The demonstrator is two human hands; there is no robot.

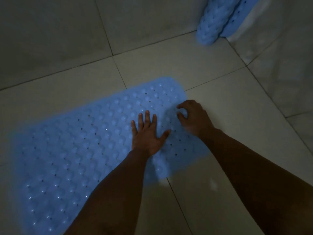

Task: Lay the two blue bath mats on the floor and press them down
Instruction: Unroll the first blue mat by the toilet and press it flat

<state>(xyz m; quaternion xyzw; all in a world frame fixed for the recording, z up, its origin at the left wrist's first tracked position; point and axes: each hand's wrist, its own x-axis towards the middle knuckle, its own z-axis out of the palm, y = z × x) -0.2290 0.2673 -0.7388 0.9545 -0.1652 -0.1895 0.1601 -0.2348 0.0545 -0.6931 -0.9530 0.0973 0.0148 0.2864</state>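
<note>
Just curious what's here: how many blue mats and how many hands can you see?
Blue mats: 2, the flat mat on the floor and the rolled mat in the corner
Hands: 2, the left hand and the right hand
Total: 4

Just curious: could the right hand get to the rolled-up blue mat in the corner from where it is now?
Probably, with a stretch: the right hand faces only bare tiled floor before the rolled mat.

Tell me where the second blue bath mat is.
The second mat stands rolled up at the head view's upper right, leaning in the wall corner, beyond the right hand.
</note>
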